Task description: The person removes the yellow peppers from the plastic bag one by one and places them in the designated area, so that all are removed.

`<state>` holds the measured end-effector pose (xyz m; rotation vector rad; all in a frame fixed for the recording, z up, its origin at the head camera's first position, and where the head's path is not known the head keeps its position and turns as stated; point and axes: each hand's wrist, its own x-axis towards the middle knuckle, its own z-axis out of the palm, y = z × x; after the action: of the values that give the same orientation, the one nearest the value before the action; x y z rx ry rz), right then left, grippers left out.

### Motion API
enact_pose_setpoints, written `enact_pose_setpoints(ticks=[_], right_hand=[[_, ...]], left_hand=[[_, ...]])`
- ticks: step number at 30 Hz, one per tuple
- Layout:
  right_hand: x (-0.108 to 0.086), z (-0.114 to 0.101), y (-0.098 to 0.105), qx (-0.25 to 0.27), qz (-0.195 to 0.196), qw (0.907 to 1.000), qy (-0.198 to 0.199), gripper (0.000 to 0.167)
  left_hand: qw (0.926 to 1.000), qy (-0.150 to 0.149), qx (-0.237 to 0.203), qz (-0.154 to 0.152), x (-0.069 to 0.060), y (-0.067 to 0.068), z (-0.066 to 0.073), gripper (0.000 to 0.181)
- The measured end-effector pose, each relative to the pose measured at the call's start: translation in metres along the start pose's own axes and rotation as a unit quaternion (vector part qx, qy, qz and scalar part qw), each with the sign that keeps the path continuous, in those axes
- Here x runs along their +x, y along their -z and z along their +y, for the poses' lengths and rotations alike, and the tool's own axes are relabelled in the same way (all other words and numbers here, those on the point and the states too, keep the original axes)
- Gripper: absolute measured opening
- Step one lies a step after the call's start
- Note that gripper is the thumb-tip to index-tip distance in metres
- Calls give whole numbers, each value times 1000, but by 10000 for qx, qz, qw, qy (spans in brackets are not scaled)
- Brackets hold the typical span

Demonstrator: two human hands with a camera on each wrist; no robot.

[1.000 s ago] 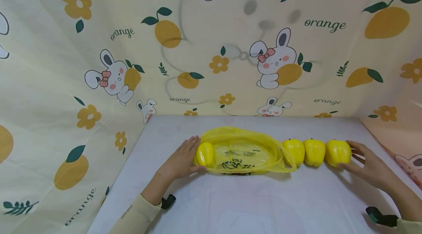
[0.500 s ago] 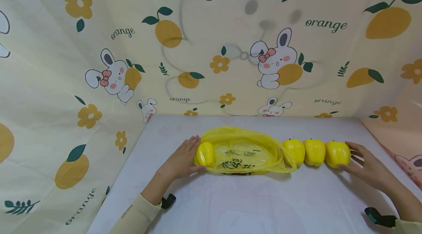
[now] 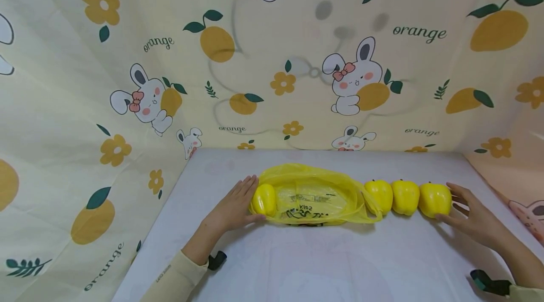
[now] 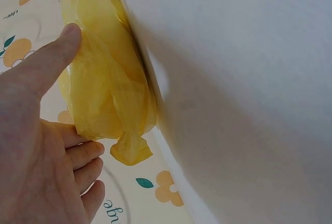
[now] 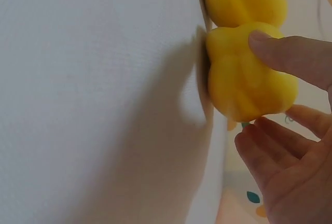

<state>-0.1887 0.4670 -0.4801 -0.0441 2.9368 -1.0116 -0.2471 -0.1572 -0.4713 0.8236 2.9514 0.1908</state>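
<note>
A yellow plastic bag (image 3: 314, 212) with dark print lies stretched on the table, one yellow bell pepper (image 3: 265, 200) at its left end. My left hand (image 3: 231, 205) rests against that end, fingers extended and thumb along the near side. In the left wrist view, the thumb and fingers touch the bag's crumpled end (image 4: 111, 94). Three more yellow bell peppers stand in a row at the right; the bag's handle partly covers the leftmost pepper (image 3: 381, 195). My right hand (image 3: 478, 217) holds the rightmost pepper (image 3: 435, 199) between thumb and index finger, other fingers spread below.
The middle pepper (image 3: 405, 196) sits against its neighbours. A white table (image 3: 323, 264) extends toward me in front of the bag. Behind it hangs a cream cloth (image 3: 263, 28) printed with rabbits and oranges. A dark strap piece (image 3: 488, 283) shows at my right wrist.
The rightmost pepper has shifted very slightly left, and my right hand's thumb and fingers have stayed on it. My left hand and the bag look the same.
</note>
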Motion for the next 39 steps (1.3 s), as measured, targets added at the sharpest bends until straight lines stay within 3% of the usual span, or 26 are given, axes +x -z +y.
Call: enact_pose_setpoints(ticks=[18,30,39], right_hand=[[-6,-7,-1,-156,608,9963,584,101],[-6,-32,0,-200,903,9902,1049,98],[-7,-56,-1,-384,861,9910,950,99]], left_hand=[[10000,28,-3,-54,-2,2,3,112],[10000,14,83,2,-3,5,3,110],[10000,7,11,-11,-4,7,4,109]])
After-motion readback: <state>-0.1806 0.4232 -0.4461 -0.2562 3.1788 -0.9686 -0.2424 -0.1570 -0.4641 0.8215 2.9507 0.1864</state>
